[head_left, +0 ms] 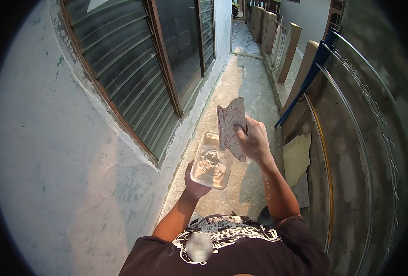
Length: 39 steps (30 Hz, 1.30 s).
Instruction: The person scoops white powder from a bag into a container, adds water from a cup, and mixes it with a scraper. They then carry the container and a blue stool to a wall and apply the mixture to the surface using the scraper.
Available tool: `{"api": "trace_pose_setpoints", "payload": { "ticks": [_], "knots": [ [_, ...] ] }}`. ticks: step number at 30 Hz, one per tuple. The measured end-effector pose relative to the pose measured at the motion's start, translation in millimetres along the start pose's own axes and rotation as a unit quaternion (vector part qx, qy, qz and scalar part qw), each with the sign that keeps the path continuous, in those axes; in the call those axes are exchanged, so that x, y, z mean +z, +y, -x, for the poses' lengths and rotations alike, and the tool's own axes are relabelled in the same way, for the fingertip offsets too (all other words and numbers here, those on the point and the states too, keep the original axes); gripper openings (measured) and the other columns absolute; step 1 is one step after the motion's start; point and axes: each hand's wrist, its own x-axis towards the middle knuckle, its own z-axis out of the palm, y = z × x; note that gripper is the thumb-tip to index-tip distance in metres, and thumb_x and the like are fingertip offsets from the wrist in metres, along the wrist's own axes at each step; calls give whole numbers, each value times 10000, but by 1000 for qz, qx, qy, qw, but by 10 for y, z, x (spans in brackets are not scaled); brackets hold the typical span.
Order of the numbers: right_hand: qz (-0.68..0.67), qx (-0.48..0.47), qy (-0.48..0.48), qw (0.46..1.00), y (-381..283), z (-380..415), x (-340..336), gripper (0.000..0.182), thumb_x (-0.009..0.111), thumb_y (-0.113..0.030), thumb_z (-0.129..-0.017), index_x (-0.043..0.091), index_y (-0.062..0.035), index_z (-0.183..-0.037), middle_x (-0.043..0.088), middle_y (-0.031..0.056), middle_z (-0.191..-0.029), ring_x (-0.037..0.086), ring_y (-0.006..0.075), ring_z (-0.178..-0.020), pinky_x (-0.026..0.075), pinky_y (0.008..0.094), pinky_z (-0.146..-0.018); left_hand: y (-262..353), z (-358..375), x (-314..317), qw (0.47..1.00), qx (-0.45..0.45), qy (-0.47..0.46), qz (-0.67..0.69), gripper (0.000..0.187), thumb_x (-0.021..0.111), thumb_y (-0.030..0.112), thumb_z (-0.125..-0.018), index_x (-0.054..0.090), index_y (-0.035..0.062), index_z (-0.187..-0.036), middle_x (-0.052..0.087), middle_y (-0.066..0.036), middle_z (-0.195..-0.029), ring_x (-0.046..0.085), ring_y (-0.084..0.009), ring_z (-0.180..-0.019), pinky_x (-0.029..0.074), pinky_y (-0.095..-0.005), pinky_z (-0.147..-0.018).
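Note:
My left hand [194,185] supports a shallow rectangular plastic tub [218,185] from its left side and below. Pale wet putty [211,161] lies in the tub, smeared over the bottom and heaped near the middle. Above the tub's right edge, my right hand [255,139] grips a wide flat putty scraper [232,124], thumb pressed on its near face. Reddish marks and dried residue cover the blade, which stands roughly upright. White specks dot my right forearm. My left fingers are mostly hidden beneath the tub.
A patchy painted wall [70,184] with a louvred window [125,64] rises on the left. The narrow concrete path [240,87] runs ahead beside a low wall [289,53]. On the right, metal rods [354,119], a yellow pipe [324,147] and a broken board [297,156] lean against a wall.

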Motion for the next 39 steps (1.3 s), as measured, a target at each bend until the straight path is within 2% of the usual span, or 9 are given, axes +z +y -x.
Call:
{"api": "trace_pose_setpoints", "payload": {
  "ticks": [3,13,16,26,28,29,30,32,39],
  "knots": [
    [142,10,-21,990,-88,-12,106,203,610,-124,-862,643,69,-917,645,306,-813,649,472,-827,526,487,-730,25,-27,66,999,33,31,-14,549,336,456,-1070,424,112,-1488,516,-113,-1457,501,-295,-1336,376,-515,-1131],
    [83,-31,-147,985,-88,31,347,193,616,-117,-885,651,68,-928,646,301,-779,658,464,-759,514,492,-702,134,62,-120,994,102,-7,28,508,454,414,-1023,500,115,-1431,575,-90,-1383,548,-285,-1271,393,-501,-1114],
    [97,6,-94,991,-173,-7,478,207,618,-117,-886,661,73,-955,656,297,-785,663,455,-750,520,486,-701,124,65,25,990,96,102,-6,493,494,403,-998,532,118,-1399,595,-96,-1349,561,-291,-1251,393,-508,-1113],
    [73,-62,-196,976,-289,-13,654,187,628,-129,-883,672,52,-902,646,269,-743,639,445,-702,497,477,-652,285,237,182,978,153,122,-71,650,383,623,-1016,413,177,-1488,512,-73,-1417,499,-279,-1296,363,-515,-1130],
    [59,-74,-207,974,-408,26,800,177,615,-116,-872,668,52,-892,645,275,-744,647,447,-714,505,489,-667,309,329,154,919,247,97,-292,680,359,633,-1019,419,129,-1472,497,-87,-1438,516,-277,-1282,386,-493,-1120],
    [46,-82,-207,974,-456,37,871,169,601,-104,-860,665,51,-882,644,281,-745,654,450,-725,513,500,-682,312,392,196,900,293,79,-312,601,394,607,-1020,436,208,-1468,521,-62,-1404,504,-276,-1286,382,-522,-1112],
    [45,-90,-220,970,-481,31,919,169,601,-104,-860,665,51,-882,644,281,-745,654,450,-725,513,500,-682,355,466,188,896,307,86,-309,601,394,607,-1020,436,208,-1468,521,-62,-1404,504,-276,-1286,382,-522,-1112],
    [3,-128,-235,964,-540,28,1052,183,605,-120,-871,659,54,-846,635,282,-726,647,453,-714,504,505,-675,462,655,169,951,285,112,-37,565,393,580,-1032,437,222,-1466,509,-58,-1423,503,-281,-1289,381,-519,-1115],
    [-28,-135,-295,946,-920,261,1626,195,625,-113,-870,684,59,-940,666,272,-791,667,427,-726,518,447,-685,460,1294,364,905,386,149,-94,539,376,532,-1048,454,184,-1452,544,-52,-1378,523,-272,-1279,426,-494,-1087]
  ]
}}
